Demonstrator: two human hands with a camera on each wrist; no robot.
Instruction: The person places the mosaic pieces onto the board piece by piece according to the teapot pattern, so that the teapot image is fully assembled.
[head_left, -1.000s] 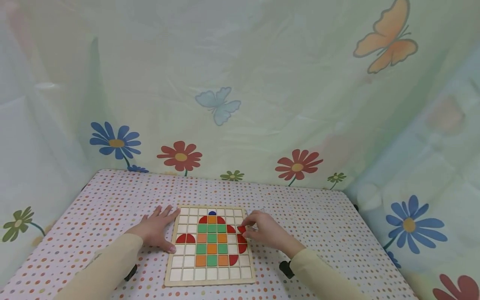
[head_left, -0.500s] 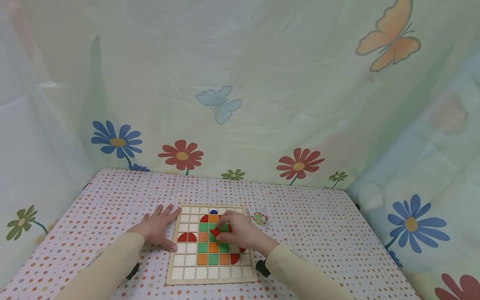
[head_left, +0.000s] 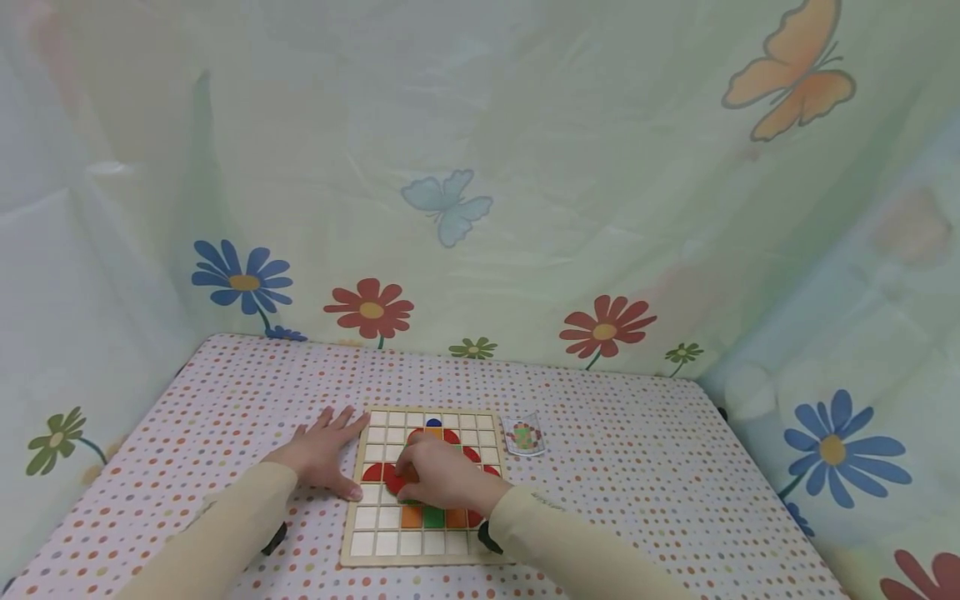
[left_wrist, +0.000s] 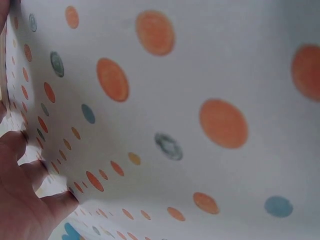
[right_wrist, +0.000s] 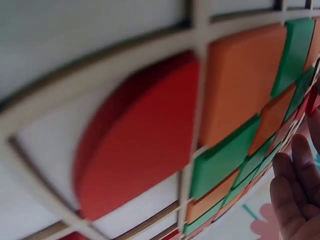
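A wooden grid board [head_left: 363, 557] lies on the table with coloured tiles set in its squares. My right hand [head_left: 442, 475] is over the board's middle, pinching a red quarter-circle tile [right_wrist: 312, 101] by thumb and finger. That tile is close to a red quarter-circle tile [head_left: 372, 473] on the board's left side; whether they touch I cannot tell. The hand covers many green and orange tiles [head_left: 411, 517]. My left hand [head_left: 324, 457] rests flat with fingers spread, thumb and index fingertip at the board's left edge. In its wrist view, the left fingers [left_wrist: 35, 172] lie on the dotted cloth.
A small picture card [head_left: 523, 435] in a clear sleeve lies right of the board. A blue half-round tile [head_left: 433, 423] sits in the top row. Dotted cloth [head_left: 622, 467] covers the table, and a flowered curtain [head_left: 480, 250] hangs behind and at the sides.
My right hand has carried the red tile leftward from the board's right edge across to its left part. The picture card is now uncovered. The left hand has stayed in place.
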